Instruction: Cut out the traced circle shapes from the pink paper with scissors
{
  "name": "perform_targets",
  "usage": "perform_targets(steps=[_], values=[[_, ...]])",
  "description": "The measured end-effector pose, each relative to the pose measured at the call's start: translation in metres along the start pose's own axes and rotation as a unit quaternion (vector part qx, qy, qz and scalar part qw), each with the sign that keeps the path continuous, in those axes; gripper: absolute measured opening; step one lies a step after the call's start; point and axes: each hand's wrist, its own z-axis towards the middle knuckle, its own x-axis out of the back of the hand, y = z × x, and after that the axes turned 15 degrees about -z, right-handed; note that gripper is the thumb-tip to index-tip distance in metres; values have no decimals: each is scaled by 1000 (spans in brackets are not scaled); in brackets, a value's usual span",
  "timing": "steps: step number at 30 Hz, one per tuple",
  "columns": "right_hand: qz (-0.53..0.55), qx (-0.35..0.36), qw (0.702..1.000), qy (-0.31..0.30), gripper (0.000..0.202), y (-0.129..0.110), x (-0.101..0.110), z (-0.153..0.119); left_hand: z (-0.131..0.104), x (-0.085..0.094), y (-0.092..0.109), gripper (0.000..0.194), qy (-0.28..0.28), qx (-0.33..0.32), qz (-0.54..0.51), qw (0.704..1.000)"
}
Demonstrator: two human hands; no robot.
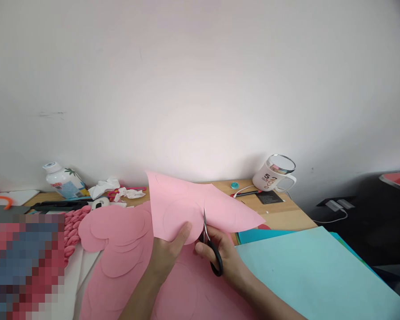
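A sheet of pink paper [183, 195] with faint round outlines is raised above the table. My left hand [171, 253] pinches its lower edge, thumb on top and the other fingers hidden beneath. My right hand [222, 253] grips black-handled scissors [215, 258], their blades at a cut in the sheet beside a rounded edge. Under my hands lies more pink paper [176, 293], with a circle outline on it. Several cut pink paper circles [120, 224] overlap to the left of my left hand.
Light blue paper sheets [286, 262] lie at the right. A white mug [273, 175] stands at the back right beside a dark card [270, 198] and a pen. At the back left are a white bottle [65, 180], crumpled tissues [105, 186] and a pink braided item [75, 231].
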Motion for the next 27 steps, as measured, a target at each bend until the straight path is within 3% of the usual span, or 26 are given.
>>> perform_targets(steps=[9,21,27], values=[[4,-8,1000,-2,38,-1,1,0,1,0,0,46,4,4,-11,1000],[18,-7,1000,-3,38,-2,1,0,1,1,-2,57,18,-16,11,1000],[8,-8,1000,-1,37,-4,0,2,1,3,-4,54,3,-18,12,1000]])
